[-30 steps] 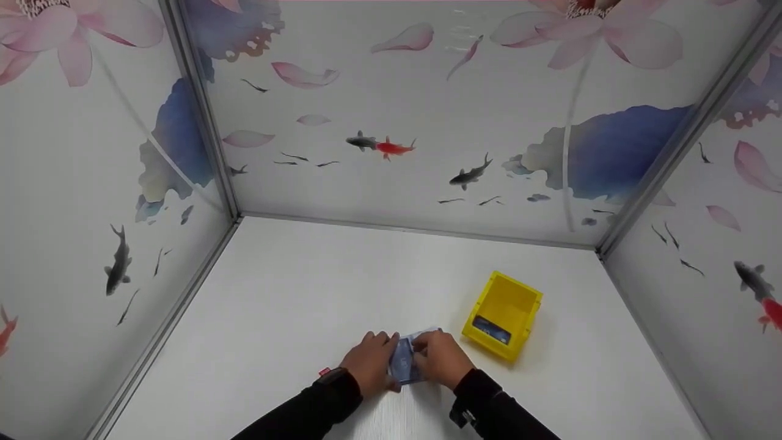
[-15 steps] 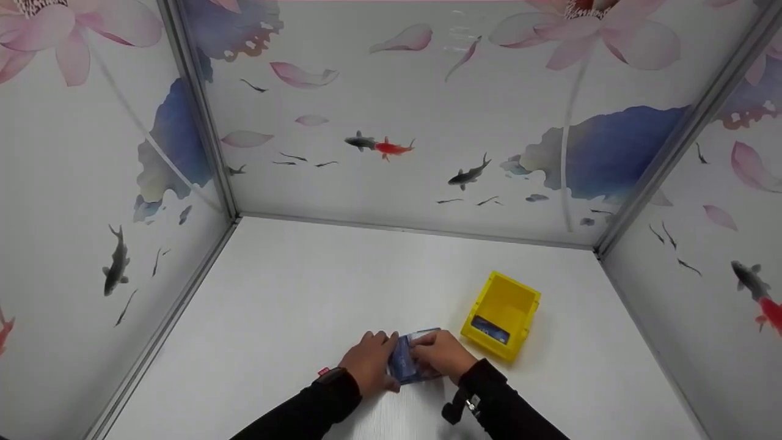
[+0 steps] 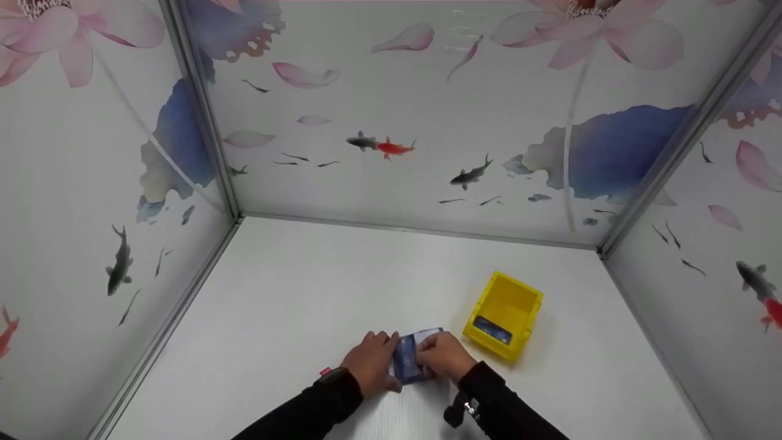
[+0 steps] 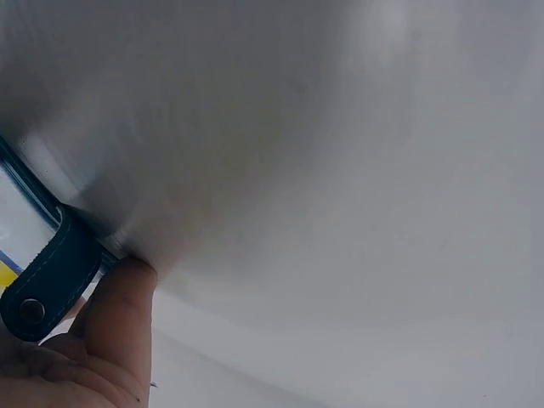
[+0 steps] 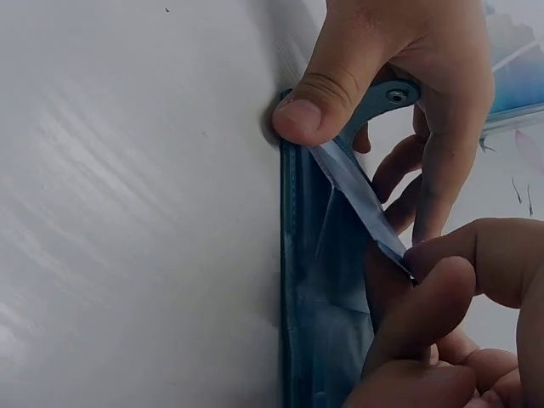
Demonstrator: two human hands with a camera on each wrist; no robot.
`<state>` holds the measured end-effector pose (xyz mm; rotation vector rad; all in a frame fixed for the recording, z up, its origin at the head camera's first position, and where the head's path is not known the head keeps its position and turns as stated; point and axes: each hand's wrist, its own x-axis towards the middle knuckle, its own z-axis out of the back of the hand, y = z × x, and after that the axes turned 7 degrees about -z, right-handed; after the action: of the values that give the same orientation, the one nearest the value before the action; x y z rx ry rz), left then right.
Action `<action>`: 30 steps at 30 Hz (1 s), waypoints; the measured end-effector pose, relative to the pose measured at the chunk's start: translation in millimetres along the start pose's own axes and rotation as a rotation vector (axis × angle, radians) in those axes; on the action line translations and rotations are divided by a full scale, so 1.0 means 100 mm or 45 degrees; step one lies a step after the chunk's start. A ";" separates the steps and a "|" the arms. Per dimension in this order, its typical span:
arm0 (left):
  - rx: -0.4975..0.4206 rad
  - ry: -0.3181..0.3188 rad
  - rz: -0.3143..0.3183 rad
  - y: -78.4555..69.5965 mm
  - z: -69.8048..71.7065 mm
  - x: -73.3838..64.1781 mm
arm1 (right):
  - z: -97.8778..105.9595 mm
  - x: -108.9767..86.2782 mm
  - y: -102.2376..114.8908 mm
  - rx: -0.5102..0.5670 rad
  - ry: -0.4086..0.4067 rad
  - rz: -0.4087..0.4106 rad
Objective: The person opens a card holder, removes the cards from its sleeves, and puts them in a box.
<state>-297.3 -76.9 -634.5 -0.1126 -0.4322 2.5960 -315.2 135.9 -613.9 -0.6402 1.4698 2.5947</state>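
Note:
A teal card holder with clear plastic sleeves lies opened in front of me, between my hands. My left hand holds its left side; in the left wrist view the thumb is at its edge, beside the snap strap. In the right wrist view that thumb presses the holder's near end. My right hand pinches the edge of a pale sleeve between thumb and fingertips, lifting it at a slant from the teal cover. Whether a card sits in that sleeve I cannot tell.
A yellow plastic bin stands just beyond my right hand, with a dark blue card lying in its near end. The white tabletop is enclosed by panels printed with lotus flowers and fish on the left, back and right.
My right hand has shifted its fingers over the sleeves, and the holder's right side now shows more pale plastic. My left hand keeps its hold in the same place.

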 end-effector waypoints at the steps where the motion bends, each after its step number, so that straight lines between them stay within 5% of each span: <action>1: 0.005 0.003 -0.001 0.00 0.00 0.00 | 0.01 0.01 -0.01 0.001 -0.006 -0.003; 10: 0.032 -0.012 -0.063 0.02 0.00 -0.02 | 0.20 0.04 -0.04 -0.017 -0.056 -0.028; 20: 0.052 -0.049 -0.079 0.07 -0.07 0.01 | 0.41 -0.11 0.17 -0.158 -0.256 0.010; 28: 0.100 -0.030 -0.080 0.01 -0.02 0.00 | 0.82 -0.11 0.17 -0.150 -0.290 -0.012; 30: 0.106 -0.023 -0.080 0.00 -0.01 -0.01 | 0.97 0.04 -0.02 -0.116 -0.259 0.033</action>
<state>-296.5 -77.0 -635.5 -0.0465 -0.3279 2.5504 -348.3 217.4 -573.2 -0.3536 1.3144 2.6667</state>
